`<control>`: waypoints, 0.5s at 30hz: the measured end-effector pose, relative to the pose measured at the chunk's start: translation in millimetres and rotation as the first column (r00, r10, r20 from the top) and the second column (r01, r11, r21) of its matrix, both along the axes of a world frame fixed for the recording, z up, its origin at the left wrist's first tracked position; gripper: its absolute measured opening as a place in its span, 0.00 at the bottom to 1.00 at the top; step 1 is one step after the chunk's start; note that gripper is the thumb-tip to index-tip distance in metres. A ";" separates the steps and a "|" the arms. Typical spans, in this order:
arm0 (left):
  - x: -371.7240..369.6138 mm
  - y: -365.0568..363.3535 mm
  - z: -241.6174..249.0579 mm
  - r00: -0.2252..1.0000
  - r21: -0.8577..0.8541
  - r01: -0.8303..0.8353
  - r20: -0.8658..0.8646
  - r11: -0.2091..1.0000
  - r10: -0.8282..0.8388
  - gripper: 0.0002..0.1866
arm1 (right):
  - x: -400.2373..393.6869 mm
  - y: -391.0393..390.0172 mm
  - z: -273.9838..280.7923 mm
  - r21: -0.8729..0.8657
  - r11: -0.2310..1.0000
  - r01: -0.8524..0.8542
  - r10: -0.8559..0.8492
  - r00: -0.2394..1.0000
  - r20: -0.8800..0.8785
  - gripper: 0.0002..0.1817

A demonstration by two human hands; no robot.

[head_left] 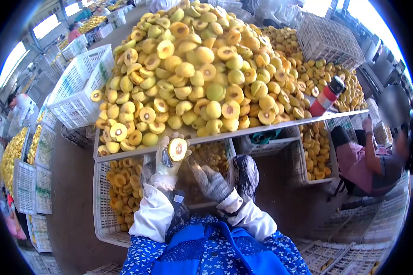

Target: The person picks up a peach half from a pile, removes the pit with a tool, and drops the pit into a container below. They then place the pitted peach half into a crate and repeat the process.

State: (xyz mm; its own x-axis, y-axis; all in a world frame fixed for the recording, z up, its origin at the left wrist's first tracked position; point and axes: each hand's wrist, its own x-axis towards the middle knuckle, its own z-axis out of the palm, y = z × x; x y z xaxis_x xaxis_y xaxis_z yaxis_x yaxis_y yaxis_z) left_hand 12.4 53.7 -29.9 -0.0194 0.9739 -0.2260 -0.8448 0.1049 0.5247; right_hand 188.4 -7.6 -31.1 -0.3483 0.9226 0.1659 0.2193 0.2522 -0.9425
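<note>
My left hand (166, 160), in a pale, stained glove, is closed on a peach half (177, 149). Its yellow cut face, with a brown centre, is turned up towards me at the table's front edge. Just right of it and lower, my right hand (212, 182) wears a grey knitted glove. Its thumb and fingers point up and left, apart from one another, and I see nothing between them. A tall heap of yellow peach halves (188, 68) covers the table (243, 129) in front of both hands, some cut side up, some skin side up.
Beneath the table edge stand a crate of peach halves (121, 183) at left and another crate (317, 151) at right. A red bottle (326, 97) leans at the table's right. White crates (80, 91) (331, 40) flank the heap. A seated person (365, 160) is at right.
</note>
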 end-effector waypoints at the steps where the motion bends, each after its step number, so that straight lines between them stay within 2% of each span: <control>1: 5.7 -5.9 1.7 1.000 -0.008 -0.023 -0.005 1.000 0.023 0.20 | -4.3 1.7 8.6 0.012 0.999 0.048 -0.048 0.999 0.002 0.10; 2: 8.5 -10.4 1.3 0.999 -0.013 -0.046 -0.011 0.999 0.046 0.20 | -8.0 3.3 11.8 0.027 0.995 0.095 -0.095 0.995 0.004 0.11; 5: 8.7 -18.6 -6.6 0.994 0.022 0.041 0.098 0.999 -0.043 0.20 | -14.5 11.9 -2.5 0.166 0.983 0.080 -0.136 0.924 0.356 0.14; 6: 9.9 -20.8 -9.2 0.996 0.018 0.024 0.087 1.000 -0.026 0.20 | -17.0 12.9 6.7 -0.025 0.995 0.096 -0.080 0.924 0.374 0.16; 9: 21.1 -25.1 -14.8 0.999 0.018 -0.028 0.046 0.999 0.027 0.21 | -24.1 14.0 -6.7 0.164 0.986 -0.008 -0.056 0.922 0.383 0.16; 10: 25.7 -26.5 -11.7 0.994 -0.013 -0.109 -0.009 0.994 0.109 0.20 | -25.6 12.7 -5.6 0.172 0.984 -0.040 -0.038 0.903 0.427 0.17; 13: 22.8 -27.8 -12.1 0.987 -0.095 -0.098 -0.136 0.991 0.085 0.20 | -27.0 11.3 18.9 -0.079 0.997 0.008 0.035 0.852 0.523 0.19; 15: 24.1 -30.6 -18.3 0.979 -0.086 -0.123 -0.173 0.989 0.107 0.19 | -22.9 15.3 15.5 -0.137 0.990 0.018 0.062 0.830 0.554 0.21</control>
